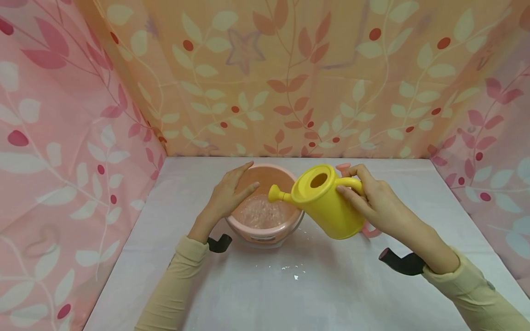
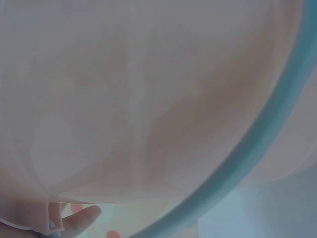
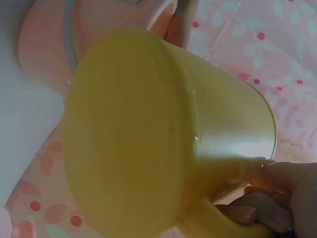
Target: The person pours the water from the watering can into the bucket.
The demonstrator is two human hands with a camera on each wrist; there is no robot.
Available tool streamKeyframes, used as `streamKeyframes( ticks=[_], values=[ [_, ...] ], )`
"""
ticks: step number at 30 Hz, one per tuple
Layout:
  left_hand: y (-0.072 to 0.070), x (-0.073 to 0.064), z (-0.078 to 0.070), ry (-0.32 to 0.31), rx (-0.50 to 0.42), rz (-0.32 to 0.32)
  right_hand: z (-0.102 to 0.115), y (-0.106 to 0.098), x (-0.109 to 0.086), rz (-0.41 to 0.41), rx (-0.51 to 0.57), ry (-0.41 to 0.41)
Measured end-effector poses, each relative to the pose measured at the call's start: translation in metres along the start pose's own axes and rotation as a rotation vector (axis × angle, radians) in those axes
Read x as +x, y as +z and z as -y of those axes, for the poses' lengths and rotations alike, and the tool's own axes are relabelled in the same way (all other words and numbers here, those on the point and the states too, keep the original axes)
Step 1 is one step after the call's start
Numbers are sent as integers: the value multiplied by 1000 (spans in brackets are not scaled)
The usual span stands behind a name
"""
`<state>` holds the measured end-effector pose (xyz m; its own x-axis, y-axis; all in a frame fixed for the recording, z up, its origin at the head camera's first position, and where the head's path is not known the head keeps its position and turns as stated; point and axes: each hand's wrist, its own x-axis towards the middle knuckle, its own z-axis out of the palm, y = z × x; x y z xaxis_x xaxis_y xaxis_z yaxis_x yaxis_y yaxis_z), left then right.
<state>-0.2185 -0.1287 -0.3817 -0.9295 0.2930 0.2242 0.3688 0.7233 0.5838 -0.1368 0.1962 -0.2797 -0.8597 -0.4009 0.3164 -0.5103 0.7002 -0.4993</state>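
Note:
In the head view my right hand (image 1: pixel 378 202) grips the handle of a yellow watering can (image 1: pixel 331 209), held tilted with its spout over the right rim of a pink basin (image 1: pixel 267 232). Churned clear water lies in the basin. My left hand (image 1: pixel 227 193) rests at the basin's left rim, fingers fairly straight along it and thumb reaching over the inside. The right wrist view shows the can's underside (image 3: pixel 129 134) and fingers curled at its handle. The basin's outer wall (image 2: pixel 124 99) fills the left wrist view, hiding most of that hand.
Partly hidden behind the yellow can is a pink object (image 1: pixel 371 231) with a curved handle. Water drops (image 1: pixel 296 277) lie on the white tabletop (image 1: pixel 265 299) in front of the basin. Patterned cloth (image 1: pixel 290 92) walls in the back and both sides.

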Motion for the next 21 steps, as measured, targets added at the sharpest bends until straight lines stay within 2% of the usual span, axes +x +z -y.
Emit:
streamKeyframes(
  ticks=[9, 21],
  values=[
    [1, 0, 0, 1, -2, -5, 1, -1, 1, 16, 5, 8],
    [0, 0, -1, -9, 5, -6, 1, 0, 2, -5, -13, -24]
  ],
)
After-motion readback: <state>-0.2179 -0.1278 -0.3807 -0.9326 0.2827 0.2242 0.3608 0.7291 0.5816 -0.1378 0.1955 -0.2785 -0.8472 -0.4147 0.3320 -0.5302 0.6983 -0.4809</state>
